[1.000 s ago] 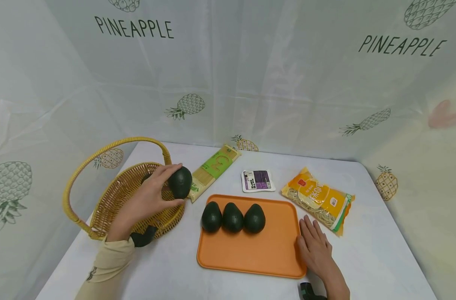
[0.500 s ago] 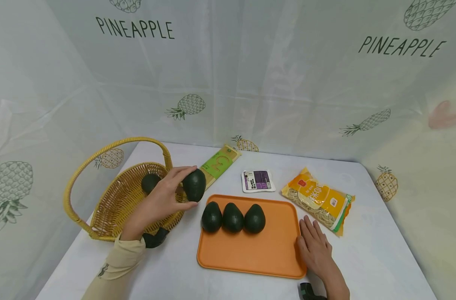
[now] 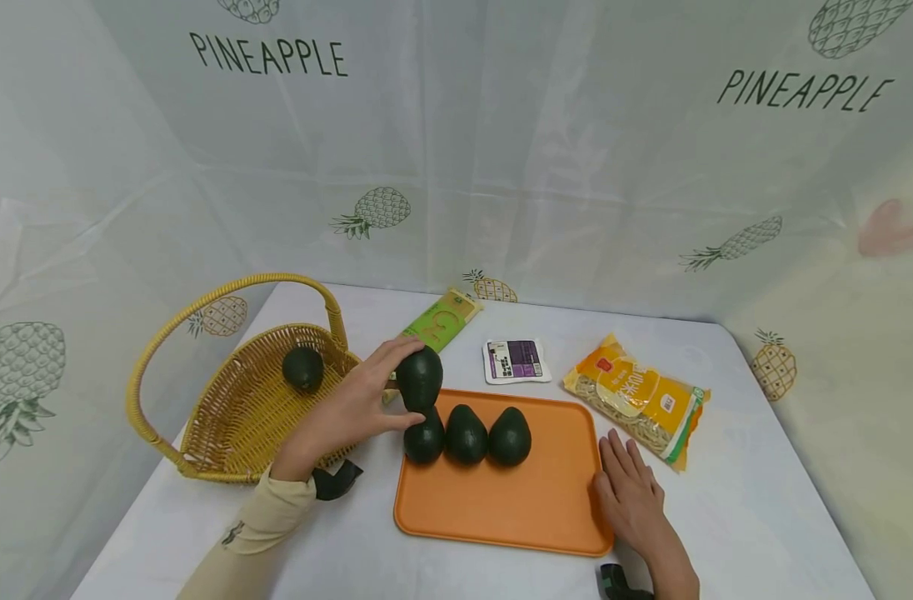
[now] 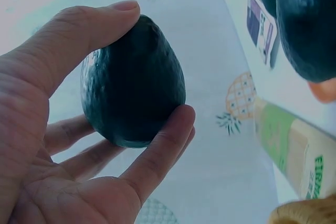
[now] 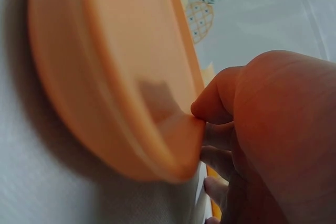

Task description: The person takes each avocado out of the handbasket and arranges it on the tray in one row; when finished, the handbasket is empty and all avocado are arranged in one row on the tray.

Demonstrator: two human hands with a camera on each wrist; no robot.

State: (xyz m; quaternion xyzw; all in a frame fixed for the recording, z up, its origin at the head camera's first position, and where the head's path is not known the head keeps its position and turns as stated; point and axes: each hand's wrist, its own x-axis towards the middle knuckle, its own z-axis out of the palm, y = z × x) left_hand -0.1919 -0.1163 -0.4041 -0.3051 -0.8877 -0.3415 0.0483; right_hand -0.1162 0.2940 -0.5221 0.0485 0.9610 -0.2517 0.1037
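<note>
My left hand (image 3: 355, 408) holds a dark green avocado (image 3: 419, 377) between thumb and fingers, above the upper left corner of the orange tray (image 3: 501, 517). The left wrist view shows the thumb at the narrow end of this avocado (image 4: 134, 87) and fingers round its wide end. In a row along the tray's far left lie three more avocados (image 3: 466, 436); the held one overlaps the leftmost in the head view. My right hand (image 3: 632, 492) lies with straight fingers along the tray's right edge, its thumb (image 5: 215, 98) touching the rim in the right wrist view.
A wicker basket (image 3: 235, 429) with a tall handle stands on the left, one avocado (image 3: 303, 368) inside. Behind the tray are a green-labelled noodle pack (image 3: 441, 321) and a purple-and-white packet (image 3: 516, 362). A yellow food bag (image 3: 636, 400) lies at the right.
The left hand has carried its avocado rightward from over the basket to the tray's upper left corner, uncovering the avocado in the basket. The right hand has stayed in place.
</note>
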